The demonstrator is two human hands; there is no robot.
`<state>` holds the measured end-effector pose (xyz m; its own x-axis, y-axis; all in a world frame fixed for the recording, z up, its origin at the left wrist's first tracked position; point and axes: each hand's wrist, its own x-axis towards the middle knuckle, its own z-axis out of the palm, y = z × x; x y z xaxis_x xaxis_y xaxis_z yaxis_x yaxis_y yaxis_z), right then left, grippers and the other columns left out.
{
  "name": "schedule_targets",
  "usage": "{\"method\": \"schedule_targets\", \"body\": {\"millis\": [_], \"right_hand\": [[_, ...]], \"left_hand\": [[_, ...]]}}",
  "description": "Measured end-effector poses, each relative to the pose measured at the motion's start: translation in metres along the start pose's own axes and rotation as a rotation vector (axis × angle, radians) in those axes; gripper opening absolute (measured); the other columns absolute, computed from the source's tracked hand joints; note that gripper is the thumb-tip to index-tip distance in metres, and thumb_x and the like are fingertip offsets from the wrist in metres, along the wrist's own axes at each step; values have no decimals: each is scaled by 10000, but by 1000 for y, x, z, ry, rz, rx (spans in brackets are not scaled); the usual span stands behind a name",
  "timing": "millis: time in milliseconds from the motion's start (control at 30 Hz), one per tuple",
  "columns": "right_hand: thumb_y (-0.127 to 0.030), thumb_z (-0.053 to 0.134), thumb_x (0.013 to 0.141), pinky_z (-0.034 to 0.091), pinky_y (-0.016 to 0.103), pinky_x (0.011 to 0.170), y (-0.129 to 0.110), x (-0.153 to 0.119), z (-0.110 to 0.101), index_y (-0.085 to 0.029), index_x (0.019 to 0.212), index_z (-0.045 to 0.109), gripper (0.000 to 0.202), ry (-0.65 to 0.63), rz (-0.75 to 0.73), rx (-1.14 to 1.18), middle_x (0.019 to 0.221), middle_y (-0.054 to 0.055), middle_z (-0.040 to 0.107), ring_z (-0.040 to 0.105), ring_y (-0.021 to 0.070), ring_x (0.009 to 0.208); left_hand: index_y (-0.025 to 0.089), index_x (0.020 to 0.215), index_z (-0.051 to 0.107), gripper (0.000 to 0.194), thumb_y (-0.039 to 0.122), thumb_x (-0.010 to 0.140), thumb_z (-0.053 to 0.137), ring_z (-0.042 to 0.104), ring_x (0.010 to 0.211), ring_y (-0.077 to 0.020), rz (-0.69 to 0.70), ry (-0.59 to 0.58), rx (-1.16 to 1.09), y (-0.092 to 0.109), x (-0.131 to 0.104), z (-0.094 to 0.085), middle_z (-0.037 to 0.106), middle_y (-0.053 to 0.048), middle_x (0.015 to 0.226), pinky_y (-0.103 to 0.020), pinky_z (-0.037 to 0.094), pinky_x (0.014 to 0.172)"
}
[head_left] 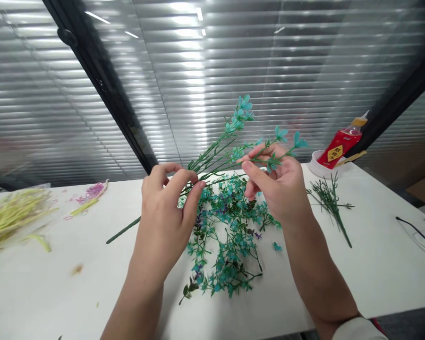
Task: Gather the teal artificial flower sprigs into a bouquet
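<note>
Above white table [382, 274], artificial bouquet [238, 122] slants past left hand [168, 203], which pinches it; right hand [283, 186] holds turquoise-flowered sprig [299, 141].

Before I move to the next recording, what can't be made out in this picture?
Head view: part of the thick green stem, hidden behind the left hand.
Head view: the rest of the yellow strands, cut off by the left edge.
Head view: the rest of the glasses, cut off by the right edge.
Head view: small print on the red bottle, too small to read.
</note>
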<state>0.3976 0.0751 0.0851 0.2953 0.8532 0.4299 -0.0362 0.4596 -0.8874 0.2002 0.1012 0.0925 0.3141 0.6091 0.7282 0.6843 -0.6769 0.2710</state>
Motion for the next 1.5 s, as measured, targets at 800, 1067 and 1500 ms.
{"method": "schedule_targets", "body": {"millis": [800, 1067, 1500], "right_hand": [[-387, 752, 837, 452, 187, 333, -2, -1, 0, -203, 926, 582, 265, -37, 33, -82, 968, -8, 664, 566, 42, 403], [-395, 753, 835, 480, 198, 352, 1, -1, 0, -214, 973, 617, 266, -59, 68, -58, 1011, 3, 658, 575, 46, 437], [-383, 695, 872, 480, 190, 360, -4, -2, -2, -270, 1191, 638, 343, -87, 82, -53, 1173, 22, 629, 560, 29, 458]], "left_hand": [[211, 931, 666, 79, 254, 935, 600, 590, 999, -236, 12, 50, 31, 1, -1, -1, 613, -75, 1054, -402, 464, 891], [231, 990, 680, 106, 268, 940, 595, 616, 979, -217, 25, 1, -4, -2, 2, -4, 652, -60, 1071, -389, 463, 893], [225, 1060, 682, 141, 231, 930, 626, 655, 1011, -204, 120, -32, -44, -1, 2, -3, 703, -41, 1077, -356, 478, 881]]}}
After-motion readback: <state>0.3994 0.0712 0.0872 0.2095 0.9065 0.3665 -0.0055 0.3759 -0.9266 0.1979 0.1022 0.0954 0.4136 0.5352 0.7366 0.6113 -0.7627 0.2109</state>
